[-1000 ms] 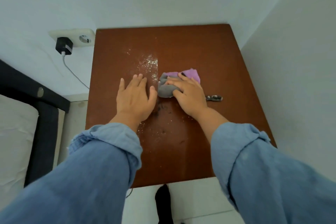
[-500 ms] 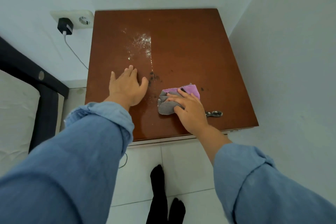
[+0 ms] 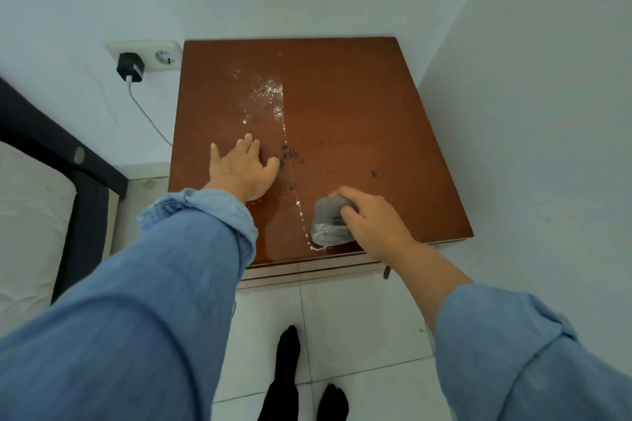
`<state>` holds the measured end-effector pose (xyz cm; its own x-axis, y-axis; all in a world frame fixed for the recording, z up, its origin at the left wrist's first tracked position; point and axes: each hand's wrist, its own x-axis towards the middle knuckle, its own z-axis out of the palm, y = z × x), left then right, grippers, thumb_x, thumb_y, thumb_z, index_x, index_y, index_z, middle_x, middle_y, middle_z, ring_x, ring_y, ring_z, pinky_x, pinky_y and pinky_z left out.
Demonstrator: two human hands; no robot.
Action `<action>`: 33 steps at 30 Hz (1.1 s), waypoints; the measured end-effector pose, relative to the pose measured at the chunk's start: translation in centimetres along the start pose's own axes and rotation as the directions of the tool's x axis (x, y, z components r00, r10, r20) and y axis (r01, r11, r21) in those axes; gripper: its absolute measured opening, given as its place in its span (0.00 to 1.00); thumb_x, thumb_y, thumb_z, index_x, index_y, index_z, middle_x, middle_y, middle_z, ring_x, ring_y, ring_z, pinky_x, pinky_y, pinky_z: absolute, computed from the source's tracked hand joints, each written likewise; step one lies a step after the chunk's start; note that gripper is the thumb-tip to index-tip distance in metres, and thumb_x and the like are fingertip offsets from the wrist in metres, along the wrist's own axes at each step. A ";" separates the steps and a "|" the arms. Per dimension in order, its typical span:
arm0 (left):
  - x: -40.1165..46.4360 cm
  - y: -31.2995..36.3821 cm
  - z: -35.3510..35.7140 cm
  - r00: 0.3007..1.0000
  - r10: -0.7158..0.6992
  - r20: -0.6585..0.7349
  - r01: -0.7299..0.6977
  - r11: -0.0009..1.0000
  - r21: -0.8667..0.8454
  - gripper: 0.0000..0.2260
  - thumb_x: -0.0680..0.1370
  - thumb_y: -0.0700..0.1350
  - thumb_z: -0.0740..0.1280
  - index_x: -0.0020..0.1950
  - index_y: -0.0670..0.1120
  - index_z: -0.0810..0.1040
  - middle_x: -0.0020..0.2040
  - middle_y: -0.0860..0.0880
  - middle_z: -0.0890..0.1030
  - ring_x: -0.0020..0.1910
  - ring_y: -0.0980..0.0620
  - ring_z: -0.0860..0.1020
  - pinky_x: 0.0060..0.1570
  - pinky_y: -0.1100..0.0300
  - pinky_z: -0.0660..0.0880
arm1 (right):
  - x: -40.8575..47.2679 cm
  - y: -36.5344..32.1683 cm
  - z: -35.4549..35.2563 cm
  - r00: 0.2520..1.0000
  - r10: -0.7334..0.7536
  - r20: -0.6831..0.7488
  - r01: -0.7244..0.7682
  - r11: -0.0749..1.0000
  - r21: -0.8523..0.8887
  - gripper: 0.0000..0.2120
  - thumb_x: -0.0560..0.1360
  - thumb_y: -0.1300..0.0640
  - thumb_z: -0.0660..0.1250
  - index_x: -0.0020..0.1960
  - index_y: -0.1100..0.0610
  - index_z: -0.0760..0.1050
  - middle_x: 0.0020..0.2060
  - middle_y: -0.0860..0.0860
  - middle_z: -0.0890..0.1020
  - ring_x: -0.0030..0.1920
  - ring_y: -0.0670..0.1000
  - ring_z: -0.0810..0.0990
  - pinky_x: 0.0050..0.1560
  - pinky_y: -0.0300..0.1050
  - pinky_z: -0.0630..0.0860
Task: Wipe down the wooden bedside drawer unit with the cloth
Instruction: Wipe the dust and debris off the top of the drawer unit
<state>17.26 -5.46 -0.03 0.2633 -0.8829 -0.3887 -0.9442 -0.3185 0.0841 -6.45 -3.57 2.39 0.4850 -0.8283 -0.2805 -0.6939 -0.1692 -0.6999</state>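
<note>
Since half a second ago, the right hand (image 3: 374, 224) has drawn the cloth (image 3: 331, 223) back to the near edge of the drawer unit (image 3: 359, 120), leaving a thin trail of white powder (image 3: 270, 96) running from the dusty patch down to the cloth; the purple side of the cloth no longer shows. The small metal object seen beside the hand earlier is no longer visible on the top.

Drawer unit: square top, glossy reddish-brown wood, set in a corner between two pale walls. A pale front edge shows below the near rim. Dark crumbs (image 3: 289, 152) lie near the middle.

Cloth: grey, soft, bunched into a rounded lump, its near face dusted white. It sits on the top, touching the near edge, right of centre.

Right hand: fingers curled over the cloth from the right, gripping it against the wood.

Left hand (image 3: 244, 169): flat on the top, palm down, fingers straight and slightly spread, holding nothing, left of the powder trail.

Sleeves: blue woven fabric, cuffs rolled.

Wall socket (image 3: 150, 53): white plastic double plate, left of the unit, with a black charger (image 3: 130, 67) plugged in and a white cable hanging.

Bed frame (image 3: 54, 143): dark, at left, with a pale mattress.

Floor: pale tiles; two feet in black socks (image 3: 287, 372).
</note>
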 end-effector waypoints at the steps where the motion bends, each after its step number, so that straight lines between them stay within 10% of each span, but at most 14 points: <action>1: 0.0 0.0 -0.1 1.000 0.007 0.004 -0.007 1.000 -0.006 0.30 0.80 0.59 0.44 0.79 0.46 0.51 0.80 0.49 0.49 0.78 0.50 0.50 0.74 0.40 0.40 | 0.8 -0.7 -0.5 1.000 0.002 -0.013 -0.002 1.000 0.016 0.11 0.76 0.56 0.54 0.48 0.42 0.71 0.43 0.51 0.81 0.42 0.55 0.78 0.42 0.54 0.75; 7: 0.9 -2.3 -1.6 0.992 0.053 -0.112 -0.071 0.984 -0.162 0.24 0.81 0.50 0.46 0.76 0.47 0.63 0.77 0.51 0.61 0.76 0.54 0.58 0.75 0.49 0.47 | 8.2 -5.4 -1.0 0.993 0.108 -0.040 -0.094 0.960 0.264 0.10 0.78 0.60 0.53 0.53 0.48 0.68 0.43 0.50 0.75 0.40 0.52 0.73 0.40 0.48 0.67; 16: 7.1 -8.2 -3.5 0.988 0.060 -0.145 -0.072 0.994 -0.080 0.27 0.81 0.54 0.44 0.78 0.45 0.56 0.79 0.49 0.54 0.77 0.52 0.52 0.76 0.49 0.45 | 25.5 -10.3 -3.3 0.934 0.299 -0.196 -0.139 0.810 0.570 0.12 0.77 0.60 0.53 0.59 0.51 0.62 0.42 0.51 0.72 0.40 0.54 0.74 0.39 0.49 0.72; 23: 8.7 -8.2 -1.8 0.928 0.031 -0.371 -0.070 0.993 -0.092 0.31 0.75 0.59 0.49 0.69 0.43 0.72 0.71 0.46 0.72 0.68 0.48 0.71 0.71 0.51 0.59 | 35.5 -10.9 -3.3 0.893 0.144 -0.427 0.013 0.939 0.343 0.17 0.78 0.61 0.52 0.66 0.54 0.60 0.51 0.52 0.76 0.36 0.48 0.74 0.31 0.38 0.69; 28: 8.3 -8.0 -2.1 0.917 0.077 -0.390 -0.113 0.991 -0.069 0.28 0.75 0.58 0.53 0.65 0.43 0.76 0.66 0.46 0.77 0.63 0.48 0.76 0.69 0.50 0.64 | 37.5 -8.2 -1.7 0.933 0.013 -0.359 -0.011 1.000 0.009 0.21 0.76 0.61 0.54 0.68 0.53 0.66 0.60 0.56 0.77 0.57 0.57 0.76 0.50 0.43 0.69; 33: 10.0 -9.7 -2.0 0.917 0.076 -0.392 -0.108 0.992 -0.062 0.28 0.75 0.58 0.52 0.66 0.43 0.76 0.67 0.46 0.76 0.64 0.48 0.76 0.70 0.50 0.61 | 39.1 -8.5 0.7 0.941 -0.079 -0.329 0.044 0.993 -0.111 0.24 0.67 0.54 0.55 0.60 0.46 0.76 0.53 0.52 0.82 0.58 0.54 0.76 0.59 0.52 0.73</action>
<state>29.43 -11.92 -2.90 0.2474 -0.9689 0.0092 -0.9531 -0.2417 0.1823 18.75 -34.16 -3.10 0.3358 -0.9419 0.0078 -0.7266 -0.2643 -0.6342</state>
